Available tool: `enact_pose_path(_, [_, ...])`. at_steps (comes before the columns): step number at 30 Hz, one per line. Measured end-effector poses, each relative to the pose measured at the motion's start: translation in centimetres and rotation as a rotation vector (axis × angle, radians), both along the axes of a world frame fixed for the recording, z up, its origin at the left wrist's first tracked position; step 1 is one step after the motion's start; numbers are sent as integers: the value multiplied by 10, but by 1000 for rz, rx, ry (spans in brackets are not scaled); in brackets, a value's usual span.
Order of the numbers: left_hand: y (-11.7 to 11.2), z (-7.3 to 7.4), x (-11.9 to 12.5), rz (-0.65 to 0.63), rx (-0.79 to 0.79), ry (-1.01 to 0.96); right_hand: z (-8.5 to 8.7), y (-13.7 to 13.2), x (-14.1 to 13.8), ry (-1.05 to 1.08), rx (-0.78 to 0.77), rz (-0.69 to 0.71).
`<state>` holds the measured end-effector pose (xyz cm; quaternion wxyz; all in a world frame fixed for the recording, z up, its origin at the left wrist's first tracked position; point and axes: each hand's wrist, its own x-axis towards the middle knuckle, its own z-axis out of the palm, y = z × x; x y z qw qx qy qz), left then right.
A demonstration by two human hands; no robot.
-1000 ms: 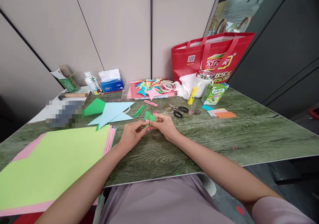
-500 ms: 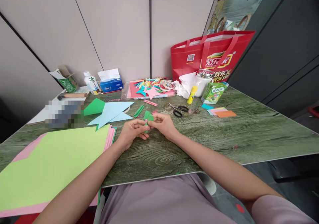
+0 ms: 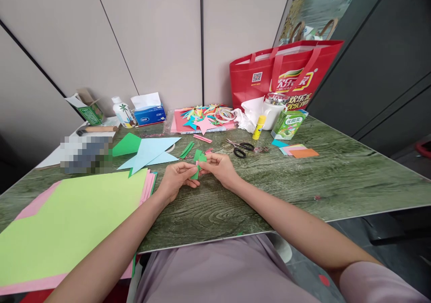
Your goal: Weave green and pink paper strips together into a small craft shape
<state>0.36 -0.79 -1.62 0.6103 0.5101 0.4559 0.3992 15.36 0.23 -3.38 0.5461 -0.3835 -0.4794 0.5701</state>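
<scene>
A small piece of green paper [image 3: 195,174] with a bit of pink at its top is pinched between the thumb and fingers of my left hand [image 3: 175,178]. My right hand [image 3: 220,168] is closed at the same piece from the other side, its fingertips almost meeting the left ones. Just beyond the fingers lie other green paper scraps [image 3: 199,154] and a pink scrap [image 3: 209,151]. Folded green strips [image 3: 187,150] and pink strips [image 3: 202,138] rest farther back. Black-handled scissors [image 3: 240,147] lie slightly spread beyond my right hand.
A yellow glue stick [image 3: 259,127], a white mug [image 3: 272,114] and a green drink carton [image 3: 288,125] stand before a red bag [image 3: 249,85]. Large yellow-green sheets [image 3: 77,222] cover the left. Light blue paper [image 3: 153,150] and a tissue box [image 3: 150,115] lie beyond.
My left fingers have shifted slightly on the green paper, and more of its lower part shows now. My right hand has hardly moved.
</scene>
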Motion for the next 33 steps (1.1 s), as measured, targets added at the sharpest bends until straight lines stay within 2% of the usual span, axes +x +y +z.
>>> enact_pose_path(10, [-1,2,2,-10,89,102,-1,1,1,-26,6,4])
enact_pose_path(16, [-1,2,1,-26,109,95,-2,3,3,-53,43,13])
enact_pose_path(21, [0,2,0,-44,106,84,-5,4,4,-55,56,11])
enact_pose_path(27, [1,-1,-2,-82,48,38,0,2,4,-86,32,3])
enact_pose_path(33, [2,-2,-3,-55,42,54,1,1,3,-126,36,0])
